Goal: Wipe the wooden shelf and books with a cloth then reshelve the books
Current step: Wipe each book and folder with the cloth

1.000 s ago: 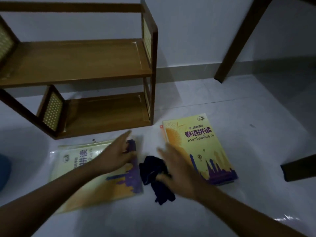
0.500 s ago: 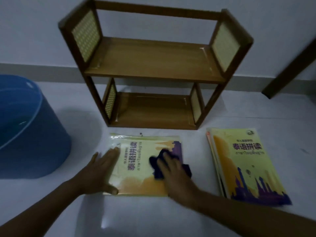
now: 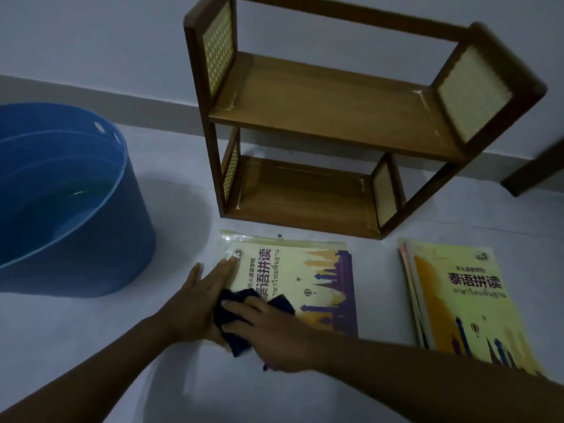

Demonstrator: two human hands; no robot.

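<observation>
1. Your right hand (image 3: 268,328) presses the dark cloth (image 3: 235,312) flat under spread fingers onto the book (image 3: 320,276).
2. Your left hand (image 3: 198,297), fingers extended flat, pins the cover's edge; keep it.
3. Wipe outward past your fingertips toward the empty shelf (image 3: 329,117).

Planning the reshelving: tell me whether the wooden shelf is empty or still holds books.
Empty. Both boards of the wooden shelf are bare; the books lie on the floor in front: one book under the cloth, a stack to its right.
</observation>
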